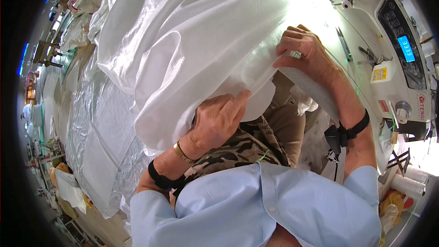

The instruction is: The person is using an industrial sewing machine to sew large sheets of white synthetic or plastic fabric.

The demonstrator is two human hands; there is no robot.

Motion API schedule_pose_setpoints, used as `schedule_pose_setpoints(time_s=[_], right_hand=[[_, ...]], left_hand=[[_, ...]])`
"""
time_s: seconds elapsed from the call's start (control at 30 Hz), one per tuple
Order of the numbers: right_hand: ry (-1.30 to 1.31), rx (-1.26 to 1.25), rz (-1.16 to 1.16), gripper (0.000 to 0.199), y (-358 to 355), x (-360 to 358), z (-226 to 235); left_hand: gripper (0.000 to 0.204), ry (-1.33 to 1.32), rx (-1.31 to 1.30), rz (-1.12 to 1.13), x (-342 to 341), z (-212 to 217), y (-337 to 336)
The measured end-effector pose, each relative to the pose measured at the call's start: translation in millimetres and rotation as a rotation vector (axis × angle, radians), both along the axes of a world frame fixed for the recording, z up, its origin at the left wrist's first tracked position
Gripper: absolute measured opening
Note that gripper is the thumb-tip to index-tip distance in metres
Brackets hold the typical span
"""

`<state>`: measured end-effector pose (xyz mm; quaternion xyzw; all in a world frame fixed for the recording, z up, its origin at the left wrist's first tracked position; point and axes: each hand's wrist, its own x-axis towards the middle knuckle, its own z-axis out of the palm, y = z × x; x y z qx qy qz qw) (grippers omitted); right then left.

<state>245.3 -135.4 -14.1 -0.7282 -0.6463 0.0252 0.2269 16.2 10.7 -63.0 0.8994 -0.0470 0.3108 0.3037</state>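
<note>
A large sheet of white woven plastic fabric [201, 50] spreads in loose folds across my lap and the work table. My right hand [305, 54] pinches its edge between thumb and bent fingers, close to the brightly lit area. Lower and to the left, my left hand [218, 121] closes on the near edge, its index finger stretched along the cloth; the thumb is mostly hidden. Between the hands the edge runs slantwise, with a paler flap hanging below it.
A white sewing machine [372, 32] with a lit blue display stands at the right. Thread snips [344, 44] lie on its table, near green thread. White thread cones [408, 185] sit at the lower right. Shiny plastic sheeting [103, 132] covers the left side.
</note>
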Motion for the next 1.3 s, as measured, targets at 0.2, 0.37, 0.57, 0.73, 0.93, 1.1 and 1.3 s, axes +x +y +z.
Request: schedule_pose_setpoints(time_s=[0.2,0.37,0.57,0.73,0.93,1.1,1.3], right_hand=[[-0.094,0.017,-0.128,0.024,-6,17,-1],[-0.144,0.039,-0.215,0.022,-10,30,-8],[-0.367,0.196,-0.445,0.032,-13,30,-19],[-0.236,0.119,-0.65,0.05,-14,27,-18],[-0.256,0.009,-0.672,0.055,-15,29,-16],[-0.334,0.067,-0.684,0.052,-18,29,-21],[-0.324,0.042,-0.722,0.046,-20,32,-22]], left_hand=[[0.021,0.195,-0.287,-0.061,1,8,7],[0.023,0.182,-0.244,-0.121,7,6,8],[0.017,0.072,-0.095,-0.231,25,4,10],[0.008,0.128,0.003,-0.279,36,9,11],[0.007,0.098,0.138,-0.327,64,13,19],[0.012,-0.027,0.124,-0.396,103,18,17],[0.013,0.049,0.203,-0.391,148,28,8]])
